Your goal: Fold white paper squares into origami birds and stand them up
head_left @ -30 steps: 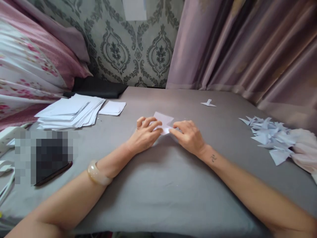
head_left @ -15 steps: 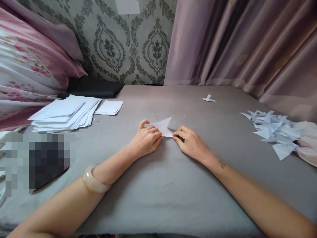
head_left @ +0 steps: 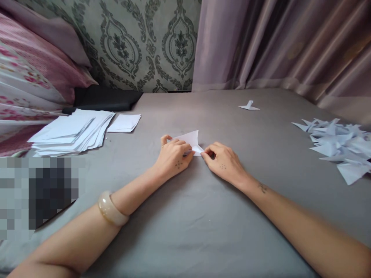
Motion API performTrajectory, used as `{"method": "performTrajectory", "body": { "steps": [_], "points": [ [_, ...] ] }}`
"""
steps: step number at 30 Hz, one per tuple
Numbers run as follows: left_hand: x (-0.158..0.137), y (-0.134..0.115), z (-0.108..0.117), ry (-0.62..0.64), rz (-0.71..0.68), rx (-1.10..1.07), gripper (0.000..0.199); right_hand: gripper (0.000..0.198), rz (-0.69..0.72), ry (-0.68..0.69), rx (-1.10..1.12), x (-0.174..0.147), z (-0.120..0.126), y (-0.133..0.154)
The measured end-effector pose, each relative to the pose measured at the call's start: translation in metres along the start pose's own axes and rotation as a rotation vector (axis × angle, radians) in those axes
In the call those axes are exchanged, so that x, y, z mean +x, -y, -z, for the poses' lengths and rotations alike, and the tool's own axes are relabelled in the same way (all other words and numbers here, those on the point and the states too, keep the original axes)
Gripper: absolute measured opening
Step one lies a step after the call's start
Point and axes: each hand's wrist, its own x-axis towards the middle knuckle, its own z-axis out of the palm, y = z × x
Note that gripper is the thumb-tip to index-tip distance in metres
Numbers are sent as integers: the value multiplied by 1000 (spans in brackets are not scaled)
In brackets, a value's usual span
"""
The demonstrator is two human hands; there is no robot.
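Note:
A folded sheet of white paper [head_left: 189,138] lies on the grey cloth-covered surface between my hands, one pointed corner aimed away from me. My left hand [head_left: 174,154] rests over its left part, fingers bent and gripping it, and hides that side. At the paper's lower right corner, my right hand [head_left: 222,158] pinches the tip between thumb and forefinger. A pale bangle [head_left: 111,210] circles my left forearm.
On the left lie a stack of white paper sheets [head_left: 69,131] and a smaller stack [head_left: 124,123]. A pile of folded paper pieces [head_left: 344,141] sits at the right. One folded piece [head_left: 249,105] stands alone farther back. A black folded item [head_left: 107,98] lies by the wall.
The paper's right side has shifted, its upper point now standing more upright and a fold showing near my right fingers. Both hands stay close to it. The camera view has tilted slightly downward.

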Motion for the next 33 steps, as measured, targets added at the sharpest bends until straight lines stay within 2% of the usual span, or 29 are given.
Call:
{"method": "performTrajectory", "body": {
  "steps": [3, 7, 10, 12, 14, 16, 18, 20, 23, 26, 29, 33],
  "points": [
    [3, -1, 0, 29, 24, 9, 28, 13, -33, 14, 20, 1, 1, 0],
    [6, -3, 1, 100, 73, 1, 21, 4, -93, 41, 116, 5, 4, -4],
    [7, -3, 3, 128, 94, -7, 21, 6, -138, 70, 204, 5, 8, -11],
    [8, -3, 3, 133, 104, -6, 21, 8, -138, 41, 238, 4, 9, -14],
    [8, -3, 3, 136, 107, -4, 20, 10, -63, -38, 237, 1, 8, -13],
    [8, -3, 2, 142, 109, -6, 19, 16, 86, -91, 219, -3, 6, -10],
    [8, -4, 1, 141, 112, -12, 17, 25, 242, -63, 185, -6, 3, -6],
    [8, -3, 1, 123, 127, -26, 18, 31, 328, 9, 126, -8, 1, -5],
    [5, 2, 6, 110, 153, -94, 32, 38, 352, 81, 25, -10, 1, -4],
    [2, 15, 15, 175, 102, -173, 38, 38, 368, 105, -31, -11, 3, -4],
    [-1, 30, 20, 230, 62, -221, 32, 38, 383, 124, -51, -11, 5, -3],
    [1, 42, 16, 304, 15, -275, 15, 38, 368, 148, -60, -11, 6, -1]
  ]
}}
